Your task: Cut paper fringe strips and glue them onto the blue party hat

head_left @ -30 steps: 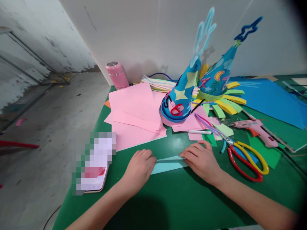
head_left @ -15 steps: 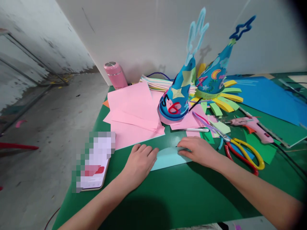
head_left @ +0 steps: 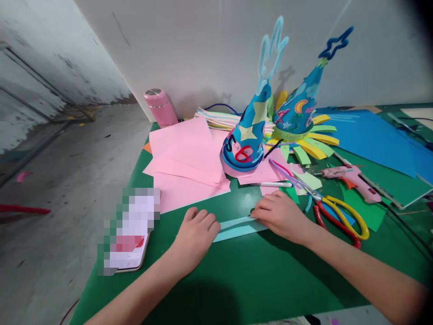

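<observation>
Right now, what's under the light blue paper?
The green table shows along the edges of the light blue paper between the left hand and right hand; anything directly underneath is hidden.

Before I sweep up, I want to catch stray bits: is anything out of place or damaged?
Yes: a curled pink piece lies on the floor at far left, apart from the pink sheets on the table. Nothing looks spilled, and the light blue strip between the left hand and right hand shows no tear.
</observation>
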{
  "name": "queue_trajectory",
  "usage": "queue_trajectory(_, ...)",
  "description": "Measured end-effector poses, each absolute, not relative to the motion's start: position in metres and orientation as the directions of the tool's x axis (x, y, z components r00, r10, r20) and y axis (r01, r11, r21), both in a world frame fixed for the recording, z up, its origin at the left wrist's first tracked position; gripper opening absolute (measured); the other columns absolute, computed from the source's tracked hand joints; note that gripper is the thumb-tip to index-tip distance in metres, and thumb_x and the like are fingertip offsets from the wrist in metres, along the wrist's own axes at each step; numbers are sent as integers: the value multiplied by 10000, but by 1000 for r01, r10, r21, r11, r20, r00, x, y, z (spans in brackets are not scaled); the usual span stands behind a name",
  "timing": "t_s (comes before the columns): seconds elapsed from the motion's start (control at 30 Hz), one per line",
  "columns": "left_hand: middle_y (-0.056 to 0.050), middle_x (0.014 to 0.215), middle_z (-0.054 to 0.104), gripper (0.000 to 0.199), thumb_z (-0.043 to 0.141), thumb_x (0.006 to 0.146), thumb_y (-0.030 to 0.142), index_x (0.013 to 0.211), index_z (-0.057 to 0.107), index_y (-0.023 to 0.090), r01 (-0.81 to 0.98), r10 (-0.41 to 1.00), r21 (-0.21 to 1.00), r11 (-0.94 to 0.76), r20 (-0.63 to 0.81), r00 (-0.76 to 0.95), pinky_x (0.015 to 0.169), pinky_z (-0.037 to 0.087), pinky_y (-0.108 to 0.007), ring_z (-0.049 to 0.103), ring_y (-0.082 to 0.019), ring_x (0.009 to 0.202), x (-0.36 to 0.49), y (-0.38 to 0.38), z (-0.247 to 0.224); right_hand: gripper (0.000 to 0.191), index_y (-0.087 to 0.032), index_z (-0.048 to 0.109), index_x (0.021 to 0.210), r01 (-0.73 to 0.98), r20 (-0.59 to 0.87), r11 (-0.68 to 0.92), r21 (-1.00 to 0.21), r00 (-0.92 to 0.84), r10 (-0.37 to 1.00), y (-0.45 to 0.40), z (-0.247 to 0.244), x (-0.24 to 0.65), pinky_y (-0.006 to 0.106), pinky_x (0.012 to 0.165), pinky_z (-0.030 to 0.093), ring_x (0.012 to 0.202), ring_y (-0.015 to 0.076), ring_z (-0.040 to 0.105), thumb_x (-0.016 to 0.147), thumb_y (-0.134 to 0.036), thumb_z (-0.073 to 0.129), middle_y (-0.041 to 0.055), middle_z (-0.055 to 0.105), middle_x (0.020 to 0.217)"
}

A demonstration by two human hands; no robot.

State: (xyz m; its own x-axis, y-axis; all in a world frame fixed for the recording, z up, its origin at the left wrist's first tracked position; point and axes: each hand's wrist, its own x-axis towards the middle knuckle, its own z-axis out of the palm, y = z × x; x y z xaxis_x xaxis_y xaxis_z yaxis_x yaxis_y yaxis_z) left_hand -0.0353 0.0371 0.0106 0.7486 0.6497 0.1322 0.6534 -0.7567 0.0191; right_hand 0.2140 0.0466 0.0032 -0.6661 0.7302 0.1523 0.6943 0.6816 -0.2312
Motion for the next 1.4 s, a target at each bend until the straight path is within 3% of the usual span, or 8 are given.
queue_trajectory(0.13,-40,715,524,189,379,795,60,728,527,155,600,592,-71,-797,106,799,746,325,-387,443,-178,705,-43,29,6,192,-227,582,932,686,253,698,-205,-652,715,33,-11,222,307,649,293,752,151,484,828,-158,437,20,618,824)
queue_trajectory(0.27,-60,795,549,180,393,787,61,813,551,144,578,568,-85,-812,114,815,779,326,-401,458,-191,764,-48,25,5,235,-214,565,1011,665,297,720,-197,-660,690,28,-19,227,309,669,339,796,164,481,826,-146,438,41,615,862)
queue_trajectory(0.53,-93,851,569,242,366,788,44,925,559,93,554,534,-87,-828,180,826,808,332,-403,476,-199,803,-56,23,0,309,-192,532,1083,630,274,746,-217,-694,666,28,-17,232,314,687,397,816,166,471,812,-90,423,67,596,906)
queue_trajectory(0.87,-86,934,594,287,343,813,76,1009,550,106,581,560,-76,-811,186,807,859,288,-398,472,-212,899,-68,17,2,324,-213,532,1096,636,253,733,-240,-688,680,28,-19,234,326,679,406,792,168,468,816,-101,417,69,576,864)
queue_trajectory(1.03,-82,965,603,300,326,823,79,1016,550,125,631,615,31,-776,260,744,867,272,-403,466,-214,923,-75,15,-6,332,-230,543,1086,651,251,708,-274,-662,706,27,-20,233,332,678,403,782,172,470,809,-92,423,61,584,852)
queue_trajectory(1.13,-76,888,600,248,356,820,97,931,575,130,677,700,187,-711,273,660,798,334,-368,487,-194,848,-73,20,-6,335,-246,547,1078,670,242,670,-318,-626,741,29,-22,233,337,698,410,795,174,483,810,-98,412,59,589,870)
queue_trajectory(1.27,-52,766,560,202,399,804,155,760,596,154,748,831,388,-538,98,547,675,390,-308,498,-171,746,-67,35,3,288,-219,521,1083,699,205,577,-422,-546,812,36,-20,232,328,735,427,860,180,511,819,-159,423,72,588,931)
queue_trajectory(1.4,-46,735,551,200,401,806,191,730,582,149,766,833,446,-462,-77,548,647,399,-287,506,-165,712,-64,49,12,176,-212,553,956,722,101,466,-512,-488,867,45,-10,230,285,694,449,809,162,549,823,-250,443,50,606,890)
